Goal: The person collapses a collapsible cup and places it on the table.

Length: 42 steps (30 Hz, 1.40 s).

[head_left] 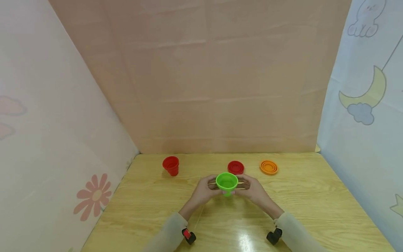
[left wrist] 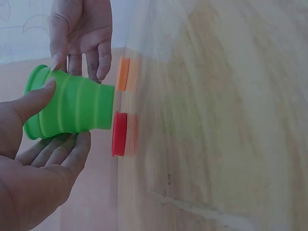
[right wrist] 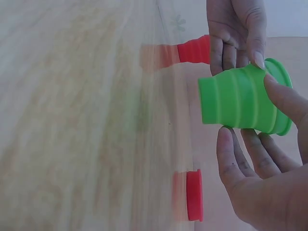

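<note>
A green collapsible cup [head_left: 227, 180], pulled out to its full stepped height, is held upright between both hands above the table. My left hand [head_left: 204, 191] grips it from the left, thumb on the near side and fingers behind. From the other side my right hand [head_left: 256, 192] holds it the same way. In the left wrist view the ridged wall of the green cup [left wrist: 72, 103] shows between the thumbs and fingers. The right wrist view shows the cup's narrow base [right wrist: 209, 101] off the wood.
Behind the hands a flattened red cup [head_left: 235, 167] lies on the wooden table [head_left: 151, 217], with a flattened orange cup [head_left: 269, 167] to its right. An extended red cup [head_left: 171, 166] stands at the back left. Printed cloth walls enclose the sides.
</note>
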Motion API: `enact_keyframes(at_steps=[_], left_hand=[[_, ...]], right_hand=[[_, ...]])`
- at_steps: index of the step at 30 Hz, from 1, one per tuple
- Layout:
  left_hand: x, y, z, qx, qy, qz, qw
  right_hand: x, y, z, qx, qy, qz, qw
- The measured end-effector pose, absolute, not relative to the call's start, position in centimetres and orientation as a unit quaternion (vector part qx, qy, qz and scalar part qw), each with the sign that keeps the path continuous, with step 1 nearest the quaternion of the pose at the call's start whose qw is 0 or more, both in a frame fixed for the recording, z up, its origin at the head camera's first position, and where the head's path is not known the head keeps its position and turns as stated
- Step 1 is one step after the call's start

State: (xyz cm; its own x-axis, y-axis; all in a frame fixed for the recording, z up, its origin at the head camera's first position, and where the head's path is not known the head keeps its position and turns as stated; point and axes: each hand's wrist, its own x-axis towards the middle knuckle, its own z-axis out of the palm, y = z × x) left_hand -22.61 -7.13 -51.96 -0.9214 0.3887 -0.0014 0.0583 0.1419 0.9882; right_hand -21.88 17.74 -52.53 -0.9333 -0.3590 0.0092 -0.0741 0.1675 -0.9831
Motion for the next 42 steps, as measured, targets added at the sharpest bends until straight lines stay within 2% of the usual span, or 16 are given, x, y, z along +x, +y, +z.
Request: enact_keyframes(at_steps=[11, 21, 42], left_hand=[[-22.7, -7.5, -52.4, 0.158, 0.739, 0.637, 0.152], [-23.4, -8.1, -52.1, 0.160, 0.762, 0.612, 0.138], [-23.0, -8.5, -52.4, 0.085, 0.723, 0.658, 0.194]], right_hand=[[-21.3, 17.9, -53.3, -0.161, 0.752, -0.630, 0.112], [-21.4, 17.8, -52.4, -0.148, 0.766, -0.618, 0.102], [-21.9, 16.1, -51.0, -0.103, 0.756, -0.634, 0.126]])
